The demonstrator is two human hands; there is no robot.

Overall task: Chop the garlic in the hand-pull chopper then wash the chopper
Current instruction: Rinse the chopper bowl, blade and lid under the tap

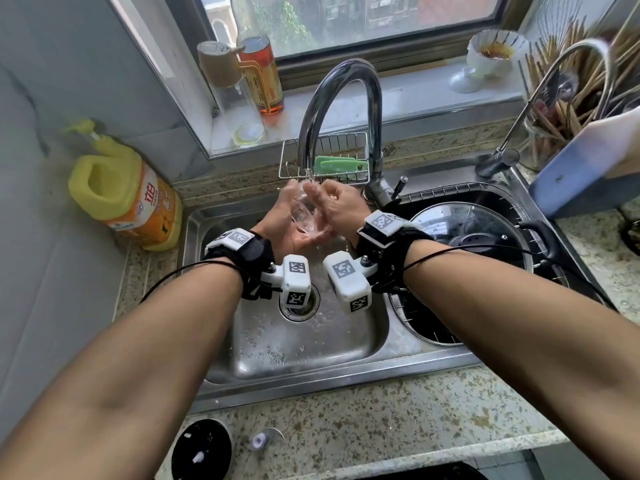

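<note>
Under the faucet spout, the left hand cups the clear chopper bowl while the right hand curls its fingers over the rim, a rinse best done by slowly turning the bowl so water reaches every wall; left of the faucet, a yellow detergent jug appears to read 立白.

The curved metal tap at the far side is gleaming with a polished, mirror-like finish, while the stainless steel sink below it is showing a duller, brushed sheen, beaded with water. The transparent plastic chopper bowl is glistening, smooth and wet. The speckled stone surface is looking polished yet grainy. On the left, the yellow plastic detergent bottle is shining softly. At the near edge, the round black plastic lid is looking matt.
</note>
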